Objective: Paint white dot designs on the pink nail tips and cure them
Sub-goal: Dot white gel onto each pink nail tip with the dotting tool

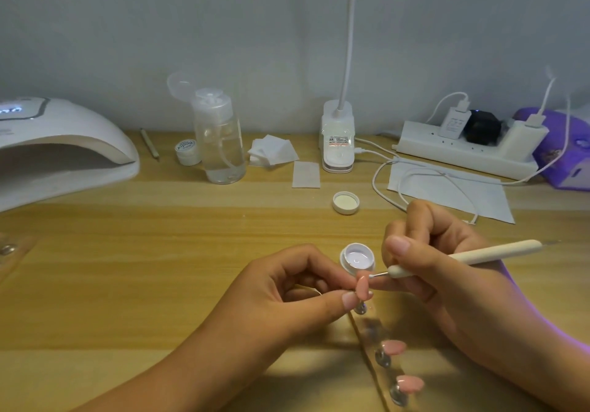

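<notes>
My left hand (287, 287) pinches a pink nail tip (363, 285) on its small stand between thumb and fingers. My right hand (440, 268) grips a cream dotting tool (469, 256) like a pen, and its metal tip carries a white blob that touches the top edge of the held nail tip. Just behind them sits an open pot of white gel (357, 256). Two more pink nail tips (395, 346) (410, 383) stand on a clear holder strip (380, 357) near the front edge. The white curing lamp (60, 149) stands at the far left with its display lit.
The pot's lid (345, 202) lies behind my hands. At the back stand a clear pump bottle (220, 143), a small jar (187, 152), cotton pads (273, 151), a desk lamp base (337, 141), a power strip (466, 146) with cables, and a purple device (562, 153).
</notes>
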### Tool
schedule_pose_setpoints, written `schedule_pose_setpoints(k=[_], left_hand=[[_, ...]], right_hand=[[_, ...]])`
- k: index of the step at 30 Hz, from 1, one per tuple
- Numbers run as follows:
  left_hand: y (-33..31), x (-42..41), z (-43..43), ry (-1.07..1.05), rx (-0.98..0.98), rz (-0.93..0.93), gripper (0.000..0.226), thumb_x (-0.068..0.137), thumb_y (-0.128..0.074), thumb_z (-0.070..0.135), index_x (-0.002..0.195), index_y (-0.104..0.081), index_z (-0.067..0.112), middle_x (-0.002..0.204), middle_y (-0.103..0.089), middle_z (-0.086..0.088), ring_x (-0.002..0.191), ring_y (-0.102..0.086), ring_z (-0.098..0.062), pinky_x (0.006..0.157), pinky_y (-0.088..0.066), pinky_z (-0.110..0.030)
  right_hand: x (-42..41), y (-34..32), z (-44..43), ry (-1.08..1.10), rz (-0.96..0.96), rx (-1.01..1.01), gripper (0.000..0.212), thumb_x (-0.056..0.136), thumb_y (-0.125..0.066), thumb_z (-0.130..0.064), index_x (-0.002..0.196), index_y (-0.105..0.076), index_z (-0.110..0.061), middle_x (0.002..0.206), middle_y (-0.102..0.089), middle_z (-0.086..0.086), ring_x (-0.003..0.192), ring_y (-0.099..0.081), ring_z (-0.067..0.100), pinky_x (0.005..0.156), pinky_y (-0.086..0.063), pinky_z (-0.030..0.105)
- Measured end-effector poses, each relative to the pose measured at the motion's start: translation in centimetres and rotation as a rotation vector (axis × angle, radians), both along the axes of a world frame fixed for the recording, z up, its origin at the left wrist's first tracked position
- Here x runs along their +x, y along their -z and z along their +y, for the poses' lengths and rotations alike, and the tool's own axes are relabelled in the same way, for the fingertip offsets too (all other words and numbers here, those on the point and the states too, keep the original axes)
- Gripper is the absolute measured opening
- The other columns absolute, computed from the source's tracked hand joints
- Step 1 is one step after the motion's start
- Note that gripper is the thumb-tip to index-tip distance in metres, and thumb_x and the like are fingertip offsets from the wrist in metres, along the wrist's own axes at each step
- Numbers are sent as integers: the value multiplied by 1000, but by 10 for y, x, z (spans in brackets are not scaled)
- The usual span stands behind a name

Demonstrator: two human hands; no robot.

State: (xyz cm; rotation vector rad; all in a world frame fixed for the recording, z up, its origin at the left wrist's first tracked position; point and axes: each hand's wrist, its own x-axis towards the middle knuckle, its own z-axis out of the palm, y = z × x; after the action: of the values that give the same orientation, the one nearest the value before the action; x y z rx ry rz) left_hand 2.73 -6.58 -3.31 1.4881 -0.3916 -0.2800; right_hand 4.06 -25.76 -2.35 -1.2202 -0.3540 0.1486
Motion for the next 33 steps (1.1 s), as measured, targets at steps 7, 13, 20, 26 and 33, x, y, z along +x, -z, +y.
schedule_pose_setpoints(k=[7, 13, 20, 26, 33], left_hand=[[-1, -1, 0, 1, -2, 5, 13, 71, -75, 14, 73, -73, 27, 72, -70, 8, 69, -58, -3, 67, -46, -12], [0, 0, 0, -1, 7, -14, 13, 72, -75, 14, 75, -73, 27, 75, -71, 7, 72, -58, -3, 68, -47, -12], [2, 1, 1, -2, 7, -14, 10, 73, -78, 16, 76, -73, 25, 77, -71, 5, 75, -59, -5, 69, -48, -14], [1, 0, 0, -7, 0, -13, 13, 72, -75, 13, 74, -73, 26, 75, -71, 7, 73, -57, -4, 68, -47, -13], [0, 0, 0, -4, -2, -2, 13, 73, -75, 12, 75, -73, 25, 75, -71, 6, 72, -59, -4, 68, -48, -13]], right_hand=[[0, 0, 1, -9, -25, -14, 27, 68, -79, -20, 58, -54, -20, 56, -51, -1, 49, -50, 4, 59, -55, 23], [0, 2, 1, -6, -12, 8, 24, 70, -76, -17, 59, -54, -19, 59, -54, -2, 50, -54, 3, 58, -55, 23], [0, 2, 2, -6, -38, 11, 20, 73, -68, -14, 60, -54, -18, 57, -53, -2, 49, -55, 2, 55, -52, 16], [1, 3, 0, -33, -7, 0, 31, 68, -84, -33, 62, -56, -21, 60, -55, -4, 52, -55, 3, 62, -57, 25], [0, 1, 1, -35, -16, -23, 32, 68, -84, -32, 62, -55, -19, 62, -56, -2, 54, -57, 3, 61, -55, 22]])
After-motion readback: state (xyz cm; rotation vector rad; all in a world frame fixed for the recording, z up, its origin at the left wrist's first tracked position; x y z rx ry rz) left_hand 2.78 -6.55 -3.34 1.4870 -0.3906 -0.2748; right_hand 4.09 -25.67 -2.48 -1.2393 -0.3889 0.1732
